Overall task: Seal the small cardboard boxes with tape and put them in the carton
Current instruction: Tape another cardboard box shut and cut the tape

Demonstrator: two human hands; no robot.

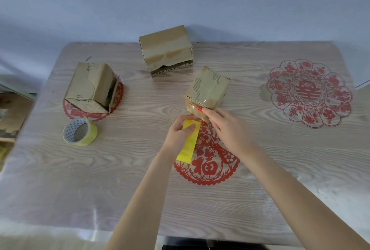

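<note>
Three small cardboard boxes stand on the table. The nearest box [207, 91] is right of centre, with clear tape shining across its top and front. My right hand [224, 127] presses against that box's lower front edge, with something small and red at the fingertips. My left hand [181, 132] pinches a strip of yellow tape [189, 143] that hangs down toward me just below the box. A second box [94, 87] lies at the left with an open side. The third box [166, 49] sits at the back centre with a torn flap. The roll of yellow tape [80, 131] lies at the left front.
The wood-grain table [140, 189] has red paper-cut decorations under a clear cover, one at the far right [309, 93] and one under my hands [207, 165]. A brown piece of furniture [12, 113] shows beyond the table's left edge. A pale wall runs behind.
</note>
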